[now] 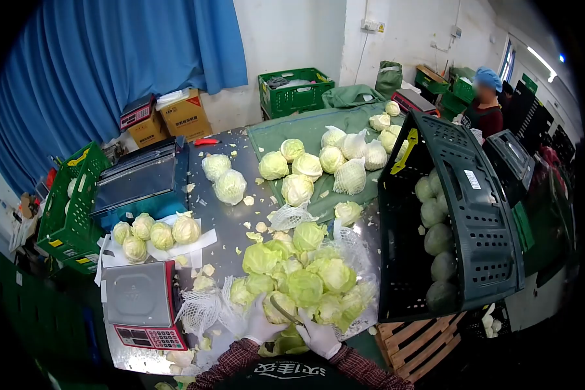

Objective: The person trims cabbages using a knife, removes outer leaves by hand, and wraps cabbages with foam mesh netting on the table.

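Note:
Gloved in white, my left hand [261,324] is closed around the side of a pale green cabbage [277,308] near the table's front edge. My right hand [318,334], also in a white glove, grips a thin curved knife [285,312], whose dark blade lies across that cabbage. Parts of the fingers and the handle are hidden. Just beyond both hands is a heap of loose cabbage leaves and heads [305,286]. White foam netting [209,308] lies to the left of my left hand.
A scale [138,296] stands front left, with several cabbages [162,235] behind it. More cabbages [307,167], some in netting, sit on green cloth. A tipped dark crate [481,214] holding cabbages bounds the right. Across the room is a person in a blue cap [489,104].

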